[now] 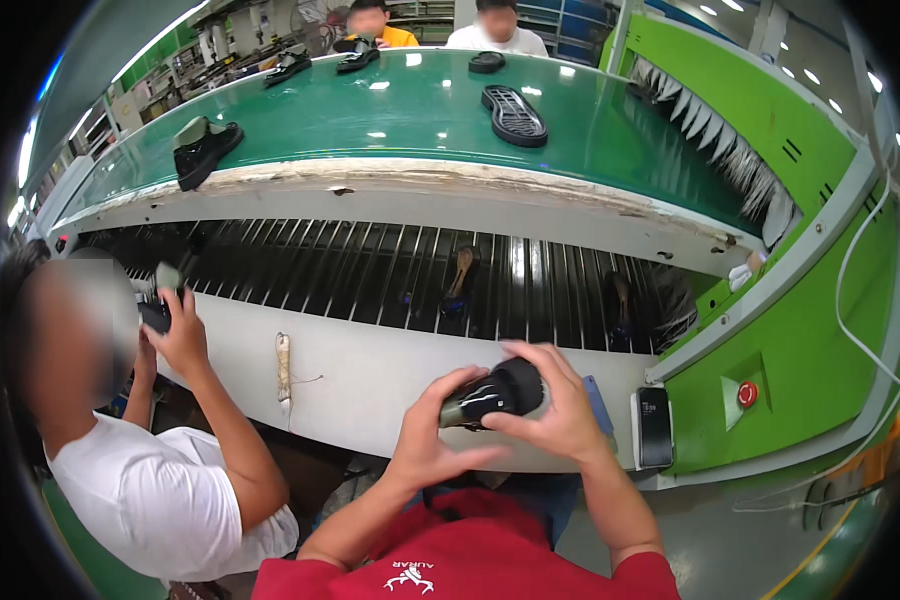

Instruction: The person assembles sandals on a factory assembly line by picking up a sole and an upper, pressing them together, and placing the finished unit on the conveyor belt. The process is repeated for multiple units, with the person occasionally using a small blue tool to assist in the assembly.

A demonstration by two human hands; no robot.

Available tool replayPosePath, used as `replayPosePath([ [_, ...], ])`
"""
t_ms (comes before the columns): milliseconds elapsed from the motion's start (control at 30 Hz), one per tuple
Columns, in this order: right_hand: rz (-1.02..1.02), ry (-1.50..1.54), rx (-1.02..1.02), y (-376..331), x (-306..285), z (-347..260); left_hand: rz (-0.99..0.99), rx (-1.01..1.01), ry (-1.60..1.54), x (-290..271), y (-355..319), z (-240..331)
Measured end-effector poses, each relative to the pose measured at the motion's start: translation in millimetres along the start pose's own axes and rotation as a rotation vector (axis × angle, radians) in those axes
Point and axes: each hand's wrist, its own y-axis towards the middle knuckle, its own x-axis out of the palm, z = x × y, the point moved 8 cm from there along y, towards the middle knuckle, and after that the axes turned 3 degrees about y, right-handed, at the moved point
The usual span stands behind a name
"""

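Grip: left hand (422, 432) and right hand (564, 415) pinch the black shoe (485, 398) between them above the white desk (355, 385). Pick-up is complete; set-down is not; further progress cannot be confirmed.

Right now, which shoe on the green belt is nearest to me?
The leftmost black shoe, reaching the worn near edge of the belt; the other shoes lie farther back.
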Motion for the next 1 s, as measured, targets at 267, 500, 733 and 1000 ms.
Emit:
replayPosePath([
  [267,0.665,-0.506,-0.948,149.7,-62.2,-174.8,0.07,0.107,0.15,-6.6,16.6,23.8],
  [500,0.606,-0.688,-0.951,199.0,-37.7,-208.3,0.021,0.147,0.185,-2.5,6.7,43.6],
  [733,0.522,-0.732,-0.819,203.8,-28.3,-190.7,0.013,0.164,0.2,7.5,-0.2,42.1],
  [1000,0.554,-0.812,-0.824,209.5,-49.3,-199.9,-0.023,0.187,0.208,13.5,-3.1,43.0],
])
